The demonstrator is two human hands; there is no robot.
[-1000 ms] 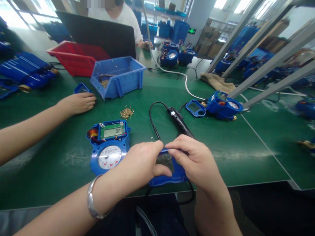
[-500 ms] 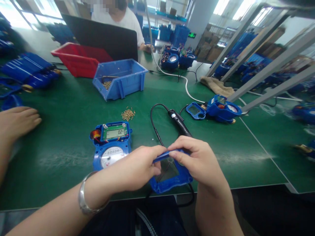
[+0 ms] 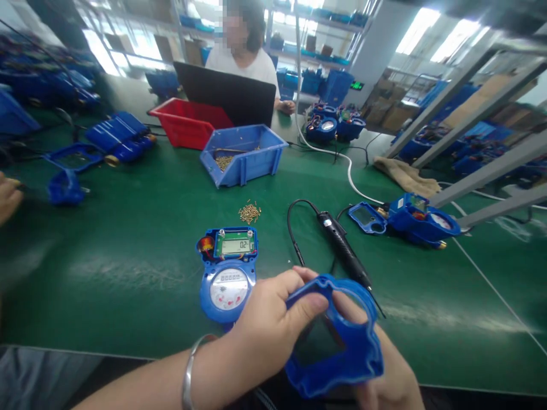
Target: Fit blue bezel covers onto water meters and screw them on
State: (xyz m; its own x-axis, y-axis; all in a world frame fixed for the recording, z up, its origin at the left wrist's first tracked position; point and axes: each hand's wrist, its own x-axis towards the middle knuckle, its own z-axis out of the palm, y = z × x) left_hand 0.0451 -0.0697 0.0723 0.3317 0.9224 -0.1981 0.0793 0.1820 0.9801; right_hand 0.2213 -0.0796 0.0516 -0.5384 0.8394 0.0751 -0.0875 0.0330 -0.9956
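Note:
My left hand (image 3: 271, 324), with a silver bracelet on the wrist, grips the upper left edge of a blue plastic meter cover (image 3: 342, 347), thumb over its rim. My right hand (image 3: 387, 381) holds the same cover from below and behind; most of that hand is hidden by the cover. The cover is tilted up near the table's front edge. Just left of it on the green table (image 3: 128, 267) lies an open blue water meter (image 3: 228, 273) with a lit display and white dial. A black electric screwdriver (image 3: 342, 250) with its cable lies behind the cover.
A small heap of brass screws (image 3: 249, 212) lies behind the meter, with a blue bin (image 3: 243, 152) of screws and a red bin (image 3: 188, 121) further back. Another blue meter (image 3: 421, 219) lies at right. A co-worker's hand (image 3: 7, 196) is at far left; another person sits behind a laptop.
I have lifted and tilted the blue cover upright, with my right hand now under it. The co-worker's hand withdrew to the left edge. The view has shifted, so things appear further right.

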